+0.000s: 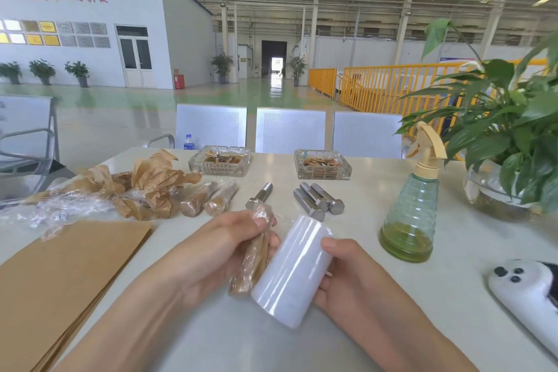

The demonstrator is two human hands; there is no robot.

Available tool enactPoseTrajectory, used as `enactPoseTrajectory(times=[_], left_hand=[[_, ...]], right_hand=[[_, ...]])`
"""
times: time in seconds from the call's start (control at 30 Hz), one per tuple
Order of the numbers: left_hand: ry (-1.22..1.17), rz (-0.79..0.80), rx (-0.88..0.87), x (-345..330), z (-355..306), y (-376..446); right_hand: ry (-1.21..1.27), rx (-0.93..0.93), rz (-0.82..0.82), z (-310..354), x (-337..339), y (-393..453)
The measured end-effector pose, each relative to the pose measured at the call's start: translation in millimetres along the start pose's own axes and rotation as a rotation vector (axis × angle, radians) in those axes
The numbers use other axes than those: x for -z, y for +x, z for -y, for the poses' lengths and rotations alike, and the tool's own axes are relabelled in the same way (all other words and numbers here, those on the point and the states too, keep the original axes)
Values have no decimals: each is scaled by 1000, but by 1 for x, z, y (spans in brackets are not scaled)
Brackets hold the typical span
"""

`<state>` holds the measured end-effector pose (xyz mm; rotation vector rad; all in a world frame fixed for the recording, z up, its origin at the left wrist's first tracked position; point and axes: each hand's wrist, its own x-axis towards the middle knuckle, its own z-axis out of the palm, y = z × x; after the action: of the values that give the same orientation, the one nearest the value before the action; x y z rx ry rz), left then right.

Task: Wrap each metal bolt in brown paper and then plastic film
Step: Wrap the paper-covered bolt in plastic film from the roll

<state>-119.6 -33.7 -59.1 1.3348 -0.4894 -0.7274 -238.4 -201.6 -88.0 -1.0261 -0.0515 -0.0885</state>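
While the left hand (229, 238) keeps its grip curled round a paper-wrapped bolt (256, 254) at frame centre, the right hand (338, 275) holds the film roll (291, 272) touching it, above the worktop (347, 326).

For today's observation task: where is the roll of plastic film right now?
In the head view, the roll of plastic film is low centre, gripped by the right hand, beside the wrapped bolt in the left hand.

White table (362, 220) bears bare bolts (317, 201), ashtrays (322, 164), paper sheets (60, 275).
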Motion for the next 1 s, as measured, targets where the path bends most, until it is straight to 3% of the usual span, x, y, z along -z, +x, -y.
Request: enactPoseTrajectory(times=[0.1,0.3,0.63,0.83,0.9,1.0], left_hand=[[72,-13,-85,6,0,1],[201,-115,-272,-9,10,1],[323,-124,-336,-13,18,2],[582,-274,-484,-12,19,5],[575,-290,-434,-12,22,7],[600,-201,-142,-11,18,18]], right_hand=[[72,1,-78,0,2,1],[36,-31,-48,-2,-3,-1],[-55,-50,-170,1,-15,-6],[27,-77,-216,-4,-19,3],[32,-85,-259,-6,-18,9],[60,-90,-290,-7,-15,14]])
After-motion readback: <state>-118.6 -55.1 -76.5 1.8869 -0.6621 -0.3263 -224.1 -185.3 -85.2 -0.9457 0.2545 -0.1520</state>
